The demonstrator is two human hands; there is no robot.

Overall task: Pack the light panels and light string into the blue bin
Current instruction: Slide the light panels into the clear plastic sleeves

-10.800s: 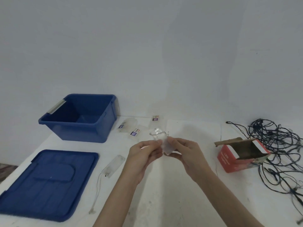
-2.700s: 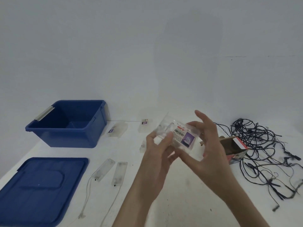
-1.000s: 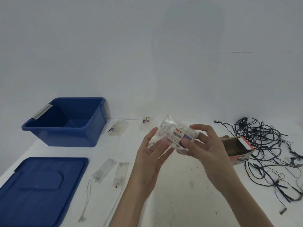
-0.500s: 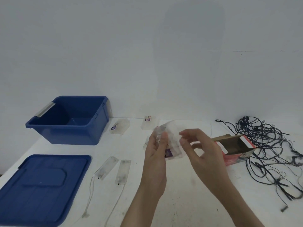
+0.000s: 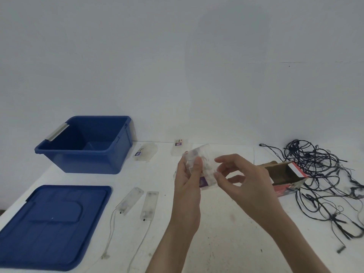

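Nearest, the blue lid (image 5: 49, 223) lies flat at eight o'clock. Above the table (image 5: 226, 233) our left hand (image 5: 187, 188) grips a clear plastic packet (image 5: 205, 166), thumb curled over its front. Our right hand (image 5: 244, 184) pinches its three-o'clock edge between thumb and forefinger. Two bare light panels (image 5: 131, 200) lie side by side at nine o'clock of our hands. Farther off, the blue bin (image 5: 86, 160) sits open at ten, and the tangled light string (image 5: 325, 174) at two, beside a red carton (image 5: 283, 178).

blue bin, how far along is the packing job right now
Done: nothing packed; the blue bin looks empty, its lid off on the table. Two unwrapped light panels lie beside the lid. In hand: the left hand grips a clear packet, the right hand at its edge. Left: those panels, two packets near the bin, and the tangled light string.
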